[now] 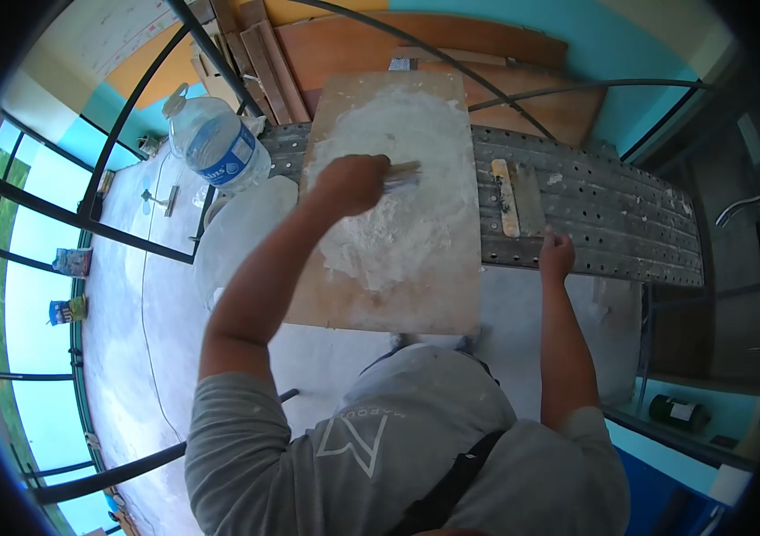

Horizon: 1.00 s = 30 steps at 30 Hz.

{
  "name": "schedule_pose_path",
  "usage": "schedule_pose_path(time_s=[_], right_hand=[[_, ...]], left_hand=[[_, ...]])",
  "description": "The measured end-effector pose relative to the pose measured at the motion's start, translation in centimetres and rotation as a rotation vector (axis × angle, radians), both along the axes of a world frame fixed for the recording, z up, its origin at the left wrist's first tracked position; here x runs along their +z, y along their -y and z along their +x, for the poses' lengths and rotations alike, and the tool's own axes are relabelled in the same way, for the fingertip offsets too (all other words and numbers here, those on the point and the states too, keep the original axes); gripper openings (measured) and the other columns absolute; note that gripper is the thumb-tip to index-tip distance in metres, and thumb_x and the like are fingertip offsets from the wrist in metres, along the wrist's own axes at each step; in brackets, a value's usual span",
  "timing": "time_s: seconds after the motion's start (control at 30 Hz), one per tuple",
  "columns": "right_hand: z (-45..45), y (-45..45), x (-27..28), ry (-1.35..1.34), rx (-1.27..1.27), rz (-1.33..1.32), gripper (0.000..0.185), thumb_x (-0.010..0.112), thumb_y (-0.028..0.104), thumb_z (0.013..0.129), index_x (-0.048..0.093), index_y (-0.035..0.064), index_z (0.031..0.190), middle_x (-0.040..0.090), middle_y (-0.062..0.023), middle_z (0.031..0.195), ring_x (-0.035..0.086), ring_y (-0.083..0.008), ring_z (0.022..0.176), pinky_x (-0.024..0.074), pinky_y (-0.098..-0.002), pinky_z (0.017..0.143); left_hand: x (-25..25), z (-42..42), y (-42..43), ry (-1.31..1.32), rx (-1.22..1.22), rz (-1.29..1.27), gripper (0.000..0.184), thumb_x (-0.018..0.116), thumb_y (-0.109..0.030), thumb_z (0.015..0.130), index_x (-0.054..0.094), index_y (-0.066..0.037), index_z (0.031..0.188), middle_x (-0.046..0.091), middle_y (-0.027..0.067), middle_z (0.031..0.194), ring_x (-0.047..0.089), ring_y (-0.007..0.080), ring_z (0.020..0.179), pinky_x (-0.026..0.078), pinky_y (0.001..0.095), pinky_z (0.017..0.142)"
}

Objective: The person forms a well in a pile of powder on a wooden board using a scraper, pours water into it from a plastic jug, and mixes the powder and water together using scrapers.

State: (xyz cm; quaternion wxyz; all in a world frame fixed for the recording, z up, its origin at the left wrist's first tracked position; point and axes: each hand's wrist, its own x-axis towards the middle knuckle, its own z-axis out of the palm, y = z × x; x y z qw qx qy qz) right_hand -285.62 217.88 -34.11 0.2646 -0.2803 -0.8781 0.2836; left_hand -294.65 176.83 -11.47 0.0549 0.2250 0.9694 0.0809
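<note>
My left hand [352, 185] is closed round a putty knife [403, 176], its blade over the white powdery plaster. Much of the tool's handle is hidden in my fist. The plaster [398, 234] is spread in a patch on a tan board [391, 314], thicker and lumpy near the middle. My right hand [558, 256] is closed at the near edge of the metal plank, beside the corner of a trowel [529, 202] with a worn wooden handle. Whether its fingers grip the trowel cannot be made out.
Under the board runs a perforated metal plank [612, 201]. A large water bottle [217, 147] stands left of the board, behind a pale round lid or bucket top [242, 234]. Dark metal bars [152, 246] cross the left side. Wooden boards [371, 49] lean behind.
</note>
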Motion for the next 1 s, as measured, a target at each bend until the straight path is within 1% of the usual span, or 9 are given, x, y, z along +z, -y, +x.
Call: schedule_pose_path(time_s=[0.1, 0.13, 0.23, 0.47, 0.6, 0.67, 0.77, 0.87, 1.0], right_hand=[[-0.7, 1.3, 0.0, 0.09, -0.226, 0.037, 0.045, 0.057, 0.046, 0.091, 0.065, 0.0047, 0.076, 0.065, -0.0157, 0.083, 0.063, -0.0364, 0.077, 0.0482, -0.0469, 0.069], [-0.9, 1.9, 0.3, 0.127, -0.249, 0.069, 0.046, 0.056, 0.047, 0.092, 0.065, 0.0049, 0.076, 0.065, -0.0152, 0.083, 0.063, -0.0362, 0.077, 0.0483, -0.0472, 0.068], [-1.4, 3.0, 0.9, 0.22, -0.289, 0.139, 0.05, 0.051, 0.05, 0.093, 0.067, 0.0052, 0.078, 0.066, -0.0146, 0.085, 0.063, -0.0358, 0.08, 0.0488, -0.0481, 0.069], [-1.7, 3.4, 1.5, 0.323, -0.277, 0.22, 0.053, 0.047, 0.051, 0.095, 0.069, 0.0042, 0.083, 0.067, -0.0167, 0.09, 0.064, -0.0366, 0.085, 0.0499, -0.0491, 0.072], [-2.0, 3.6, 1.3, 0.311, -0.315, 0.271, 0.049, 0.051, 0.05, 0.092, 0.068, 0.0059, 0.078, 0.066, -0.0159, 0.086, 0.064, -0.0366, 0.08, 0.0505, -0.0499, 0.067], [-2.0, 3.7, 1.3, 0.303, -0.326, 0.295, 0.049, 0.05, 0.05, 0.093, 0.068, 0.006, 0.079, 0.066, -0.0157, 0.086, 0.064, -0.0364, 0.081, 0.0507, -0.0497, 0.067], [-2.1, 3.8, 1.4, 0.321, -0.32, 0.286, 0.049, 0.05, 0.05, 0.093, 0.068, 0.0061, 0.081, 0.067, -0.0155, 0.087, 0.065, -0.0361, 0.081, 0.0508, -0.0495, 0.067], [-2.1, 3.5, 1.2, 0.348, -0.312, 0.264, 0.049, 0.05, 0.05, 0.093, 0.068, 0.0062, 0.081, 0.067, -0.0156, 0.088, 0.065, -0.0361, 0.082, 0.0509, -0.0493, 0.067], [-2.2, 3.6, 1.4, 0.383, -0.315, 0.245, 0.052, 0.047, 0.052, 0.094, 0.07, 0.0073, 0.084, 0.068, -0.0143, 0.089, 0.065, -0.0355, 0.084, 0.0508, -0.049, 0.071]], left_hand=[[0.1, -1.4, 1.4, 0.061, -0.056, -0.197, 0.023, 0.056, -0.011, 0.082, 0.064, -0.01, 0.104, 0.068, 0.0169, 0.094, 0.066, 0.0354, 0.094, 0.052, 0.0465, 0.078], [-1.0, -2.1, 1.5, 0.071, -0.13, -0.256, 0.024, 0.056, -0.011, 0.082, 0.063, -0.011, 0.105, 0.068, 0.0157, 0.094, 0.066, 0.034, 0.094, 0.052, 0.0457, 0.079], [-3.2, -2.7, 0.5, 0.119, -0.124, -0.327, 0.026, 0.057, -0.01, 0.082, 0.063, -0.011, 0.106, 0.069, 0.0139, 0.096, 0.067, 0.0328, 0.095, 0.053, 0.0452, 0.079], [-4.6, -7.6, -0.2, 0.116, -0.119, -0.283, 0.033, 0.058, -0.009, 0.079, 0.062, -0.009, 0.112, 0.069, 0.0145, 0.101, 0.066, 0.0317, 0.098, 0.054, 0.0447, 0.079], [-5.4, -11.0, 0.2, 0.128, -0.078, -0.287, 0.036, 0.062, -0.013, 0.076, 0.064, -0.004, 0.11, 0.068, 0.016, 0.106, 0.066, 0.0331, 0.099, 0.053, 0.0439, 0.082], [-6.4, -12.9, 0.8, 0.143, -0.018, -0.309, 0.038, 0.063, -0.014, 0.074, 0.065, -0.002, 0.11, 0.068, 0.0174, 0.109, 0.066, 0.0338, 0.1, 0.053, 0.0434, 0.084], [-6.0, -13.6, 2.1, 0.173, -0.001, -0.313, 0.038, 0.064, -0.014, 0.073, 0.066, 0.0, 0.109, 0.068, 0.0193, 0.109, 0.066, 0.0349, 0.1, 0.053, 0.0428, 0.086], [-7.1, -14.6, 3.5, 0.14, 0.014, -0.342, 0.034, 0.064, -0.014, 0.073, 0.068, -0.001, 0.104, 0.068, 0.0197, 0.105, 0.066, 0.0355, 0.099, 0.053, 0.0427, 0.085], [-4.7, -13.0, 3.9, 0.019, -0.073, -0.282, 0.024, 0.062, -0.011, 0.075, 0.07, -0.006, 0.097, 0.07, 0.0166, 0.099, 0.066, 0.0343, 0.099, 0.053, 0.0432, 0.083]])
